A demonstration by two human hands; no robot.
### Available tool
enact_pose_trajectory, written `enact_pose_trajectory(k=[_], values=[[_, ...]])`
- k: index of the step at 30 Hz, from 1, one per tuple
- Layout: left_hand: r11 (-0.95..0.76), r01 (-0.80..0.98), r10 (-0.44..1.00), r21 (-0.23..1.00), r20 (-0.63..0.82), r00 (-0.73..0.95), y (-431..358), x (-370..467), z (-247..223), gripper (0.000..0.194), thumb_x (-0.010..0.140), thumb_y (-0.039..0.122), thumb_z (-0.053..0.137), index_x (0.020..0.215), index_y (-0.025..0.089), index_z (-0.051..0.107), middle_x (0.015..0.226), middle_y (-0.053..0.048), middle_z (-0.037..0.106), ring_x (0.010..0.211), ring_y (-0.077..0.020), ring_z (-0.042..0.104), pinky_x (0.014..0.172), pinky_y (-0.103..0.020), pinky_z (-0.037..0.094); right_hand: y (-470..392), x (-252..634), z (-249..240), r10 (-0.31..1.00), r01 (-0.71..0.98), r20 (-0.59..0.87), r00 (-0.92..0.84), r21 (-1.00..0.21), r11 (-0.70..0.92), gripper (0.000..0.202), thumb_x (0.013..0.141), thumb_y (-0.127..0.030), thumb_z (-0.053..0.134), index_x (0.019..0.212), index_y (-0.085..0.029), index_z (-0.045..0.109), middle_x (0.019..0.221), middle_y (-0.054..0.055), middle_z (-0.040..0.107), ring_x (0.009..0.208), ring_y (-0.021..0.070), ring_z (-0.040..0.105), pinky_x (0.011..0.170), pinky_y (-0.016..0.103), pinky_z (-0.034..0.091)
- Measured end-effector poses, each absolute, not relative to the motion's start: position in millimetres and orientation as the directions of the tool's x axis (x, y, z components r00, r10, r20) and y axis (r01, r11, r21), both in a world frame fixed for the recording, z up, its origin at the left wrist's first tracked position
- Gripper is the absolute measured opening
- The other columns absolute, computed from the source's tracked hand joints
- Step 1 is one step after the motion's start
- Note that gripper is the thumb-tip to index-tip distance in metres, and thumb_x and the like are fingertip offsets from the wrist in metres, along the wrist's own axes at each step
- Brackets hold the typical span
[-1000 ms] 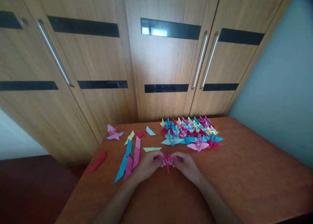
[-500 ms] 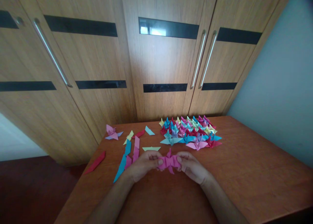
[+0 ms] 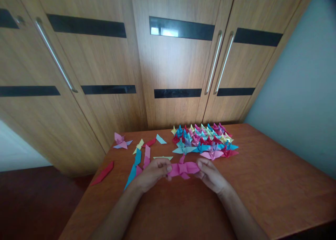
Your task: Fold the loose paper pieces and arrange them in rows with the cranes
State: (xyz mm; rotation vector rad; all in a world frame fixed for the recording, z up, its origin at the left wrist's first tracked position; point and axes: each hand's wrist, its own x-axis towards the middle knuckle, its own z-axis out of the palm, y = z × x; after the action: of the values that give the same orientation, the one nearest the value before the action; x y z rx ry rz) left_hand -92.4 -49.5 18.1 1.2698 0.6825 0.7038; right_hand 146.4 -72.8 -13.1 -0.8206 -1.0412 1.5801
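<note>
A bright pink folded paper piece [image 3: 183, 168] is stretched level between both hands, over the near part of the wooden table [image 3: 262, 177]. One point of it sticks up and another hangs down at its middle. My left hand [image 3: 155, 172] pinches its left end between thumb and fingers. At the right end, my right hand [image 3: 212, 173] has its thumb and fingers closed on the paper. Just beyond my left hand lies a pale green folded strip [image 3: 163, 158]. Pink strips [image 3: 147, 155] and blue strips [image 3: 130, 177] lie left of that hand, partly covered by it.
Rows of colourful paper cranes [image 3: 203, 142] stand at the table's back. Further left are a pink and lilac folded piece [image 3: 120, 141], a red strip [image 3: 103, 173], a yellow piece [image 3: 138, 146] and a light blue piece [image 3: 161, 139]. Wooden cabinet doors [image 3: 175, 65] rise behind.
My right hand has shifted slightly right and up along the pink paper, so more of its right wing shows. The piece now looks wider and a little higher in view.
</note>
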Motion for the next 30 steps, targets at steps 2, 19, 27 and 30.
enact_pose_trajectory(k=[2,19,27,30], values=[[0.127,-0.067,0.791,0.990,-0.060,0.609,-49,-93,20,0.029,0.075,0.042,0.066,0.070,0.015,0.057,0.056,0.003,0.057,0.053,-0.0086,0.049,0.057,-0.021,0.036,-72,146,-10,0.979,-0.365,-0.004,-0.206,-0.928,-0.080,0.040,0.068,-0.050,0.070,0.059,-0.019,0.047,0.052,-0.006,0.038,0.049,0.0074,0.036,0.050,0.021,0.031],[0.040,0.103,0.914,0.994,-0.078,0.399,-42,-84,11,0.029,0.079,0.043,0.056,0.068,0.016,0.055,0.059,0.001,0.062,0.055,-0.0108,0.052,0.055,-0.021,0.037,-75,125,-10,0.917,0.420,0.398,0.009,-0.834,0.358,0.030,0.084,-0.045,0.051,0.070,-0.020,0.059,0.065,0.000,0.057,0.061,0.0144,0.050,0.058,0.024,0.038],[0.007,0.098,0.870,0.995,-0.054,0.490,-45,-73,1,0.033,0.075,0.047,0.060,0.069,0.015,0.057,0.058,0.000,0.062,0.054,-0.0113,0.054,0.055,-0.022,0.039,-89,108,-17,0.898,0.660,0.438,-0.027,-0.668,0.345,0.018,0.084,-0.032,0.049,0.078,-0.022,0.063,0.069,0.002,0.063,0.060,0.0147,0.054,0.059,0.024,0.039],[0.005,0.134,0.866,0.991,-0.072,0.495,-44,-73,0,0.034,0.075,0.049,0.059,0.070,0.015,0.057,0.061,-0.001,0.063,0.056,-0.0121,0.055,0.056,-0.022,0.040,-90,113,-18,0.894,0.732,0.449,0.001,-0.609,0.306,0.019,0.084,-0.031,0.047,0.077,-0.022,0.063,0.067,0.002,0.063,0.058,0.0144,0.054,0.058,0.023,0.038]])
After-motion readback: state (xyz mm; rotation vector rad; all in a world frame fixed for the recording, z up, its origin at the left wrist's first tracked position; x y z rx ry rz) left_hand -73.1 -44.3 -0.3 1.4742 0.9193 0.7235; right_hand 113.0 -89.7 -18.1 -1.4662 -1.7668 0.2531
